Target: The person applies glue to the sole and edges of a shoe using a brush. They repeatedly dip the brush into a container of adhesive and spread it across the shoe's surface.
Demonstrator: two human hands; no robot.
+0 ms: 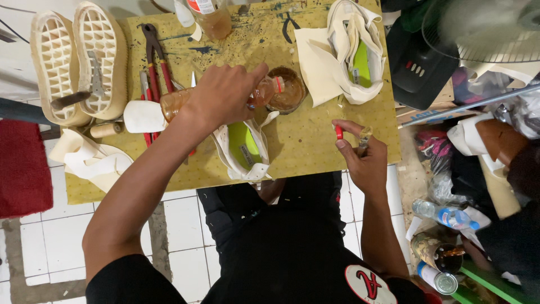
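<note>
The left hand (222, 95) is clenched over a clear plastic bottle of amber liquid (180, 101), holding it tipped almost flat above the yellow, paint-flecked surface (304, 141). The bottle's long axis runs left to right, base to the left near the red-handled pincers (154, 56), red-ringed neck to the right, its mouth just at the rim of a small round brown bowl (288, 90). That bowl lies right of the left hand, and farther off than the right hand.

The right hand (363, 155), near the surface's right near edge, pinches a small red cap (339, 133) between thumb and forefinger, with a thin brush-like tool (364, 137) also in its grasp. A cream shoe upper with a green insole (244, 147) lies between the two hands, just near of the bottle. The left hand is the nearer one to the bowl.
</note>
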